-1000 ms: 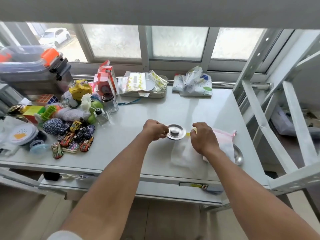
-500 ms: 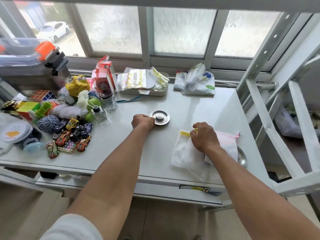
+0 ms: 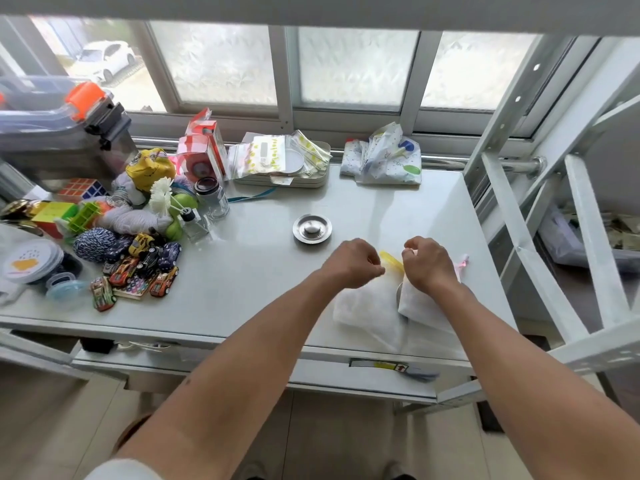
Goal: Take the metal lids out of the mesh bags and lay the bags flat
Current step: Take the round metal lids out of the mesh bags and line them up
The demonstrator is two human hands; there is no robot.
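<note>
Left hand (image 3: pixel 355 263) has quit the freed metal lid (image 3: pixel 312 228), now pinching the yellow-trimmed bag (image 3: pixel 367 306); right hand (image 3: pixel 427 263) grips the pink-tied bag (image 3: pixel 420 306), lid inside.

Both hands blurred as they met over the yellow-trimmed mesh bag (image 3: pixel 363 306), so whether the left hand (image 3: pixel 355 263) or the right hand (image 3: pixel 427 261) had a grip on its rim could not be told. The right wrist hid most of a second metal lid (image 3: pixel 400 295) and the pink-trimmed bag (image 3: pixel 422 306). The storage bin (image 3: pixel 45 109) was cut off at the left edge.
</note>
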